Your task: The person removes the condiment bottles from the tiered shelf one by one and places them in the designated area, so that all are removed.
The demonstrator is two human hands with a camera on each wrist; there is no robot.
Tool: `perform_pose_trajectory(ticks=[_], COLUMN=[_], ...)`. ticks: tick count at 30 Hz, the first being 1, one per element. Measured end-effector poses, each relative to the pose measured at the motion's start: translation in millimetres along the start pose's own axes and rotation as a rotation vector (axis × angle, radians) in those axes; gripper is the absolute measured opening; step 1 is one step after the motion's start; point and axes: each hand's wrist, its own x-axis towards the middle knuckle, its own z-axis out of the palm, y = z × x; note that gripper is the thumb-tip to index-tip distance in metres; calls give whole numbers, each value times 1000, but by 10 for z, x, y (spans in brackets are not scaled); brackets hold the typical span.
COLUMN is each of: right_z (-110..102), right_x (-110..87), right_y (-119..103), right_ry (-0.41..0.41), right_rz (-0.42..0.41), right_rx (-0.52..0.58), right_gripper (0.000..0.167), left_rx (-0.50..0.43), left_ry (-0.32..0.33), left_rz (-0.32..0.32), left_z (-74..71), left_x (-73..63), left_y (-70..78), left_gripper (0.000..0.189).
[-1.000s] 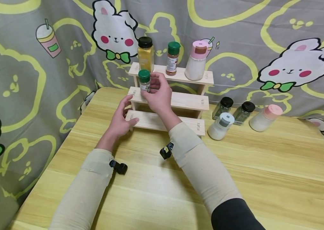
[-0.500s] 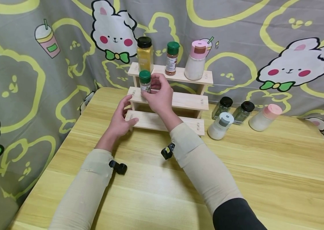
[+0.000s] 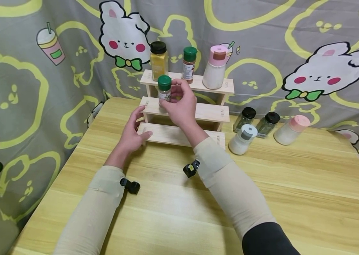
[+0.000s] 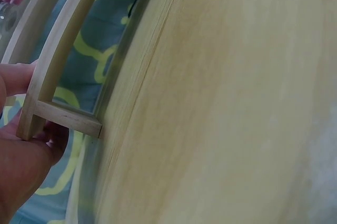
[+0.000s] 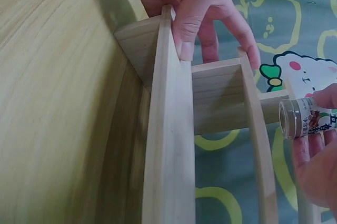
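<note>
**Wooden rack (image 5: 171, 155) in the left hand (image 3: 131, 132), green-capped jar (image 3: 164, 89) in the right hand (image 3: 182, 107)!**

Nearest now, the left hand grips the left end of the lowest shelf (image 3: 166, 134), thumb laid over the top. Just beyond it and to its right, the right hand has the jar pinched between thumb and fingers, over the left part of the middle shelf (image 3: 211, 112); whether the base touches wood, I can't tell. Light, I'd say, but stiff and smooth; if that's glass, a knock could chip it, and bare sides could slip. Best hold? Right around the label, leaving the base free. Farther out, past the right hand's fingers, a yellow jar (image 3: 159, 65), a red-brown spice jar (image 3: 188, 69) and a pink-capped bottle (image 3: 214, 72) line the top shelf (image 3: 227, 86)!
</note>
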Motion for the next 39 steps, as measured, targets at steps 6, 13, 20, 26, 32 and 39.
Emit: perform_pose_trajectory(ticks=[6,13,20,26,32,39], right_z=[-105,-227,-371,-515,-697,-900], right_x=[-27,-77,-120,-151,-169,-259], right_y=[-85,-179,-232,-278,-282,-449], right_ry=[19,27,48,62,78,120], right_rz=[-22,-38,-78,-104,-121,-124], right_rx=[6,37,45,75,94,40], right_gripper=[51,51,50,50,51,48], left_rx=[-7,-7,-7,-10,-14,-9], left_ry=[2,8,4,4,3,4], left_rz=[-4,-5,-13,-17,-21,-15], left_z=[5,7,1,7,10,15], left_x=[-1,1,-3,-7,-10,-18], left_y=[14,7,-2,1,6,19], left_gripper=[87,87,86,86,86,85])
